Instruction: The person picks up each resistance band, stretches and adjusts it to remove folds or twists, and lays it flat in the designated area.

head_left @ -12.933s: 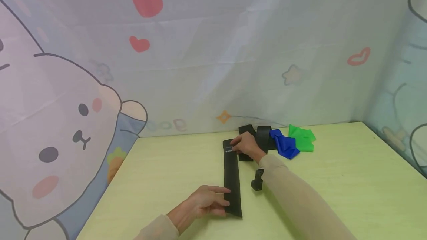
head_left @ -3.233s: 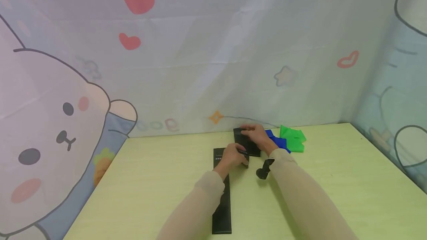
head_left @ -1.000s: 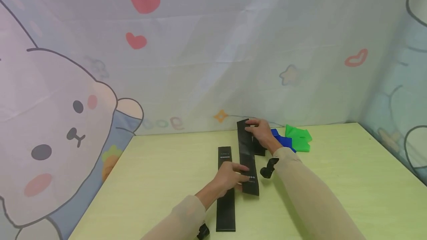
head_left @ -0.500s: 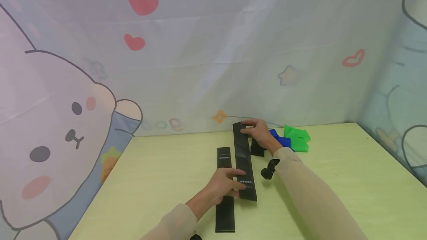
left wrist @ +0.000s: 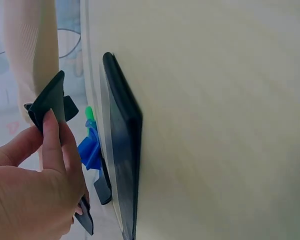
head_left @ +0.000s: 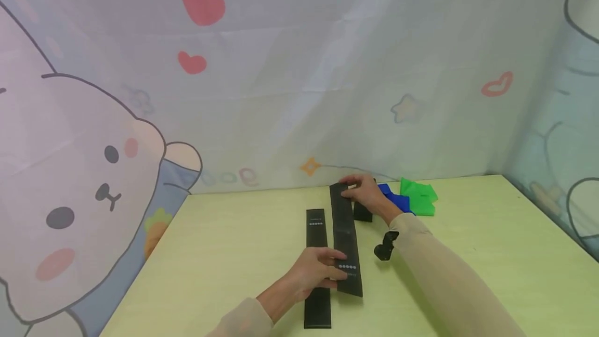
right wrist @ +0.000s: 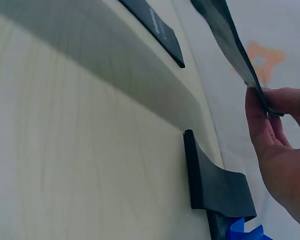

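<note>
I hold a long black elastic band (head_left: 345,233) stretched lengthwise between both hands, just above the yellow-green table (head_left: 224,254). My left hand (head_left: 338,270) pinches its near end, by the row of white dots. My right hand (head_left: 350,188) pinches its far end. In the left wrist view the left hand (left wrist: 50,150) grips the band's end (left wrist: 52,97). The right wrist view shows the right hand's fingers (right wrist: 262,107) pinching the band (right wrist: 227,35). A second long black band (head_left: 316,269) lies flat on the table just left of the held one.
A folded black band (head_left: 363,213) lies behind the right hand, with a blue band (head_left: 396,201) and a green band (head_left: 419,195) further right, near the cartoon-printed backdrop (head_left: 281,92). A black wrist camera mount (head_left: 385,247) hangs under the right forearm.
The held band has been drawn out longer and brought down beside the flat band. My left hand has moved nearer to me with its end; the right hand stays at the far end.
</note>
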Tool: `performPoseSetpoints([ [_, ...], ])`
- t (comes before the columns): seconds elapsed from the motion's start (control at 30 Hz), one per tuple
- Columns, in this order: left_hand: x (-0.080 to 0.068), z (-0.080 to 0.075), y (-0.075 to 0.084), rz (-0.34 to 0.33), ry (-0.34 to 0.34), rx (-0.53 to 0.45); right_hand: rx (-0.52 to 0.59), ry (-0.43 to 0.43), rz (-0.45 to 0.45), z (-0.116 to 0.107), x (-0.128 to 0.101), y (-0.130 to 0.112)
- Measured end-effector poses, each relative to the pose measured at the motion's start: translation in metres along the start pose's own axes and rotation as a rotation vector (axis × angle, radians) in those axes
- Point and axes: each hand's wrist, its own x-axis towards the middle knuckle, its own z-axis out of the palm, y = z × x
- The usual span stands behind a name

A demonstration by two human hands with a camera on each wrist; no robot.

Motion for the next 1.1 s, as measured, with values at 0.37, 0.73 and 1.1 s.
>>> performPoseSetpoints([
  [0.37, -0.010, -0.006, -0.009, -0.083, 0.010, -0.029, -0.079, -0.087, 0.140, 0.006, -0.003, 0.005],
  [0.73, -0.015, -0.001, -0.011, -0.164, -0.004, -0.015, -0.121, -0.123, 0.155, 0.011, -0.005, 0.009],
  [1.1, -0.019, -0.001, -0.009, -0.197, -0.024, -0.016, -0.184, -0.131, 0.171, 0.017, -0.005, 0.012],
])
